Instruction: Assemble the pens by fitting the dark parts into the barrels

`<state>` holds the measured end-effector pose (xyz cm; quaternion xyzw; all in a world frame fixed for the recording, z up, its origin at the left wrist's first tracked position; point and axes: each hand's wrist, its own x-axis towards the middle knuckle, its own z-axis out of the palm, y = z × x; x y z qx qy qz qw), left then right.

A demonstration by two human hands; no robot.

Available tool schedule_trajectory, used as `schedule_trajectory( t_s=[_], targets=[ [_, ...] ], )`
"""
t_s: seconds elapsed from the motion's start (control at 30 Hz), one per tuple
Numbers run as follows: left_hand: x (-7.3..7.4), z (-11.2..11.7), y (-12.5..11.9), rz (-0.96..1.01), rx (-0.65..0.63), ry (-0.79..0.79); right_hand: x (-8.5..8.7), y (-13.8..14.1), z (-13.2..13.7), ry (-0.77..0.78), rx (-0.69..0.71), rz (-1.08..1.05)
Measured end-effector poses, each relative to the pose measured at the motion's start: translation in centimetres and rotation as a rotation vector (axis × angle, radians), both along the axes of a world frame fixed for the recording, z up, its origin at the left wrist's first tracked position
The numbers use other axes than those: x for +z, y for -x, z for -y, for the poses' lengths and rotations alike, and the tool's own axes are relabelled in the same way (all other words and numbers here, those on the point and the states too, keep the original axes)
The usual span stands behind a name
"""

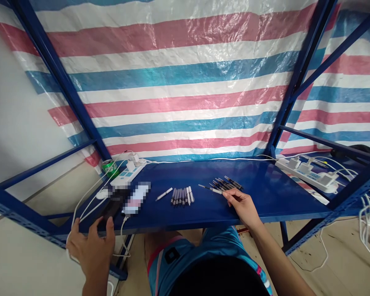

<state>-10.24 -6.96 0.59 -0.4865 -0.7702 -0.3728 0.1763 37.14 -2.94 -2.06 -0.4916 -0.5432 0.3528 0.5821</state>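
While the person sits at a blue metal shelf (253, 170) used as a desk, the right hand (239, 202) pinches one slender pen (216, 190) between thumb and fingertips, near its white end. The pen lies nearly flat, its thin dark end pointing left, just beside a loose fan of dark, slim pen parts (230, 183) on the right part of the shelf. Near the middle stands a tidy side-by-side row of grey barrels (179, 197), with white barrels (190, 195) at its right end; a lone white piece (164, 194) lies slantwise to the left of it. The left hand (94, 244) is at the front left edge, its fingers spread and bent; whether they touch the white cable or the dark object (111, 209) there, I cannot tell. A blurred-out phone (137, 199), a power strip (126, 174) and a green can (110, 167) are nearby.

The step in hand looks like handling a single pen at the fan's edge. Any next move seems to call for a light, steady pinch that leaves the neighbouring parts undisturbed.
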Motion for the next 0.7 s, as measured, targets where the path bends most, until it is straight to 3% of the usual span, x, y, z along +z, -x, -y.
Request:
schedule_trajectory(
  t_s=[0.1, 0.23, 0.4, 0.53, 0.7],
  targets=[
    [0.3, -0.7, 0.5, -0.013, -0.019, -0.046, 0.0, 0.0, 0.0, 0.002, 0.002, 0.004],
    [1.1, -2.2, 2.0, 0.003, -0.031, 0.086, -0.1, 0.0, -0.1, 0.011, -0.008, 0.017],
    [1.1, -5.6, 5.8, -0.019, -0.129, 0.284, -0.1, 0.1, -0.1, -0.003, -0.001, 0.024],
    [0.9, -7.8, 8.4, -0.046, -0.247, 0.322, 0.0, 0.1, -0.1, -0.021, -0.006, 0.007],
    [1.0, -8.6, 9.5, -0.026, -0.292, 0.366, -0.2, 0.0, -0.2, -0.011, -0.007, -0.038]
  ],
)
